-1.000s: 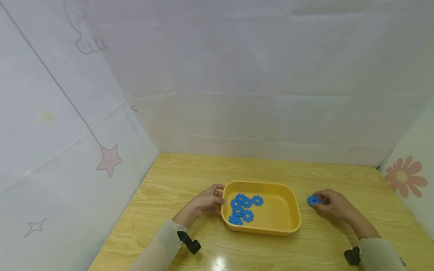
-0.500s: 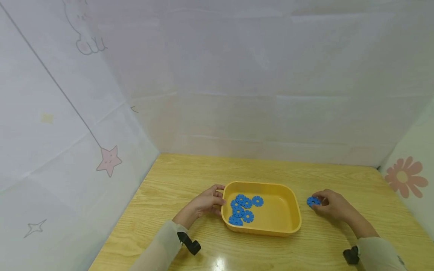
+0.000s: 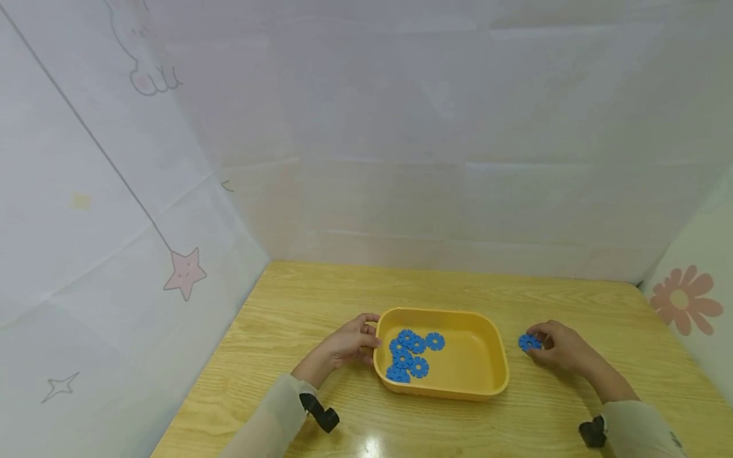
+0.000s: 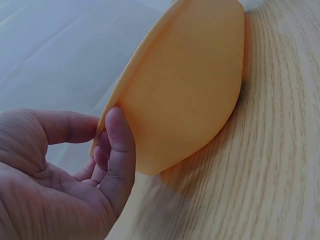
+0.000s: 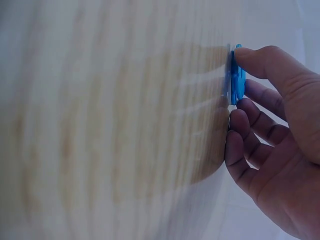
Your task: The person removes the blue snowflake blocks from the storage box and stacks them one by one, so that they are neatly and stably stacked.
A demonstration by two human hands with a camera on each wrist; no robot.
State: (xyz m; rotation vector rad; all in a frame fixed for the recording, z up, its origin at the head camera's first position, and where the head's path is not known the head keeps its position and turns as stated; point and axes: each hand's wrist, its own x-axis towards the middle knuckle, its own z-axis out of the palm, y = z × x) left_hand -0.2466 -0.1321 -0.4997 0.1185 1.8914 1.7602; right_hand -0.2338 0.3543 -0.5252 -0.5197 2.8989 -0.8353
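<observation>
Blue disc, lower right of the frame, right of the yellow tray, pinched in the right hand's grip! Its notches and hole show clearer than 1 second ago: likely a slight turn, with little progress otherwise. Left hand's grip stays on the rim; loose discs lie unmoved inside.
</observation>
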